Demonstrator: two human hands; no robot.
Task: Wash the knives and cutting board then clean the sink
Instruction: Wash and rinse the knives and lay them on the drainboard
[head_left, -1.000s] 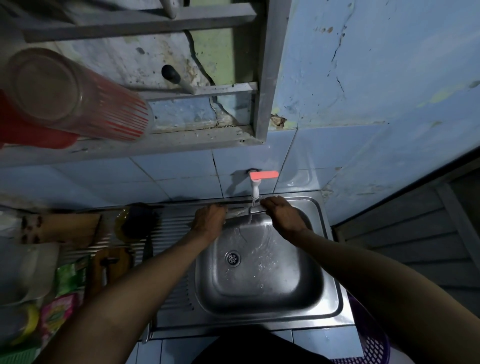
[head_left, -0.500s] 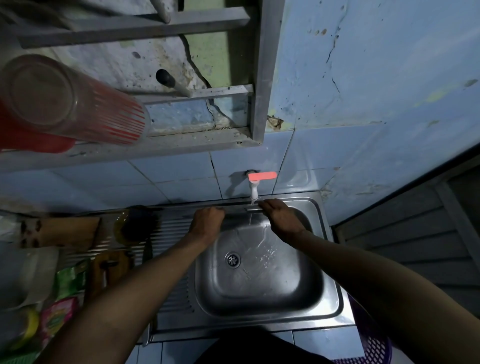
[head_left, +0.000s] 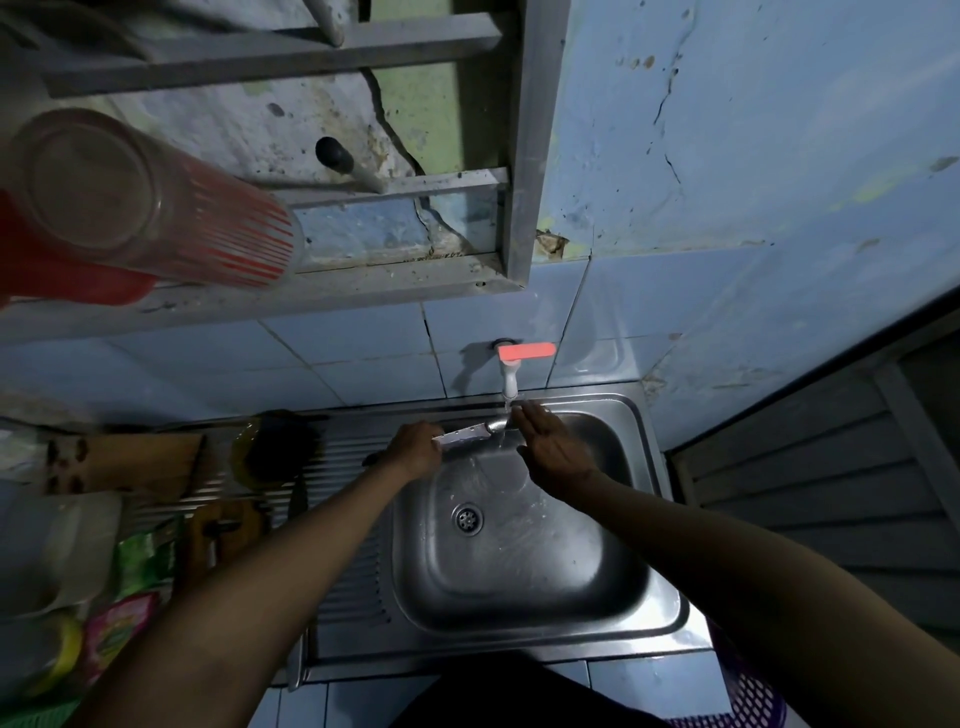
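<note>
Water ran from the tap (head_left: 509, 382) and the knife (head_left: 467, 435) sat right under it, held flat over the back of the sink (head_left: 597, 618)! The left hand (head_left: 415, 448) gripped the handle end, fingers curled round it, blade pointing right toward the stream. The right hand (head_left: 550, 446) came in beside the tip, fingers straight and relaxed, touching or nearly touching the blade where the water landed; which one was hard to tell. Water streaked down the basin toward the drain (head_left: 467, 518). Over on the counter to the left, a wooden cutting board (head_left: 124, 462) lay on the ribbed drainboard (head_left: 358, 587), well apart from the action.
</note>
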